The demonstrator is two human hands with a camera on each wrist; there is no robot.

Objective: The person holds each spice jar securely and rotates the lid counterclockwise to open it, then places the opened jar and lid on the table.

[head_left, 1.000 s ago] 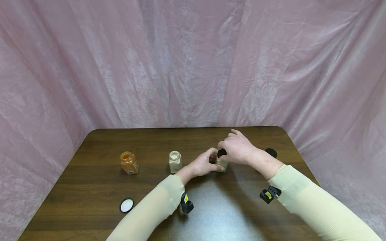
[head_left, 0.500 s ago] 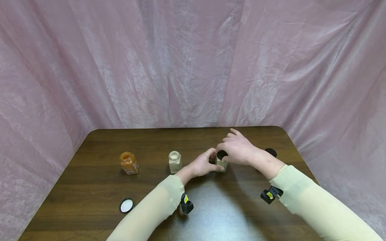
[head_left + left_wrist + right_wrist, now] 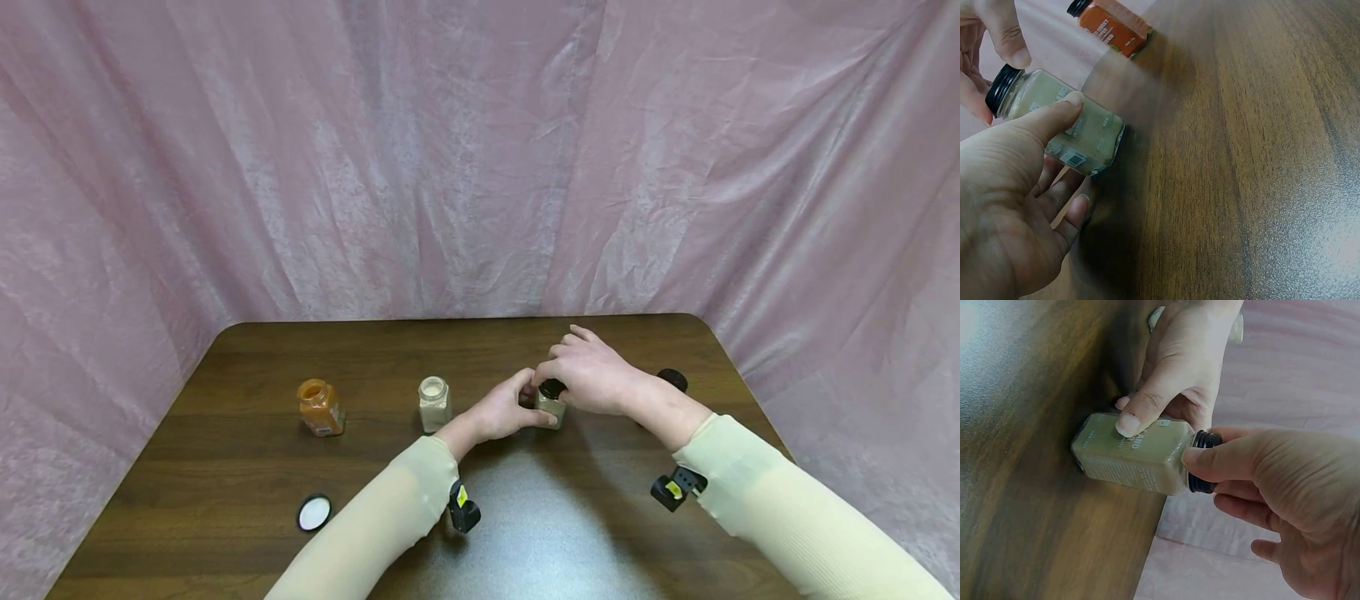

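A dark wooden table carries an open orange jar, with an open pale jar to its right, a capped jar further right, a black lid beyond that, and a white-lined lid nearer than the orange jar.

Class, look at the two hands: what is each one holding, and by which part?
The left hand grips the glass body of the spice jar; the right hand pinches the jar's black cap.

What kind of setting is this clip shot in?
Probably a staged recording setup, not a real kitchen: a pink fabric backdrop hangs behind a dark wooden table holding only spice jars and loose lids.
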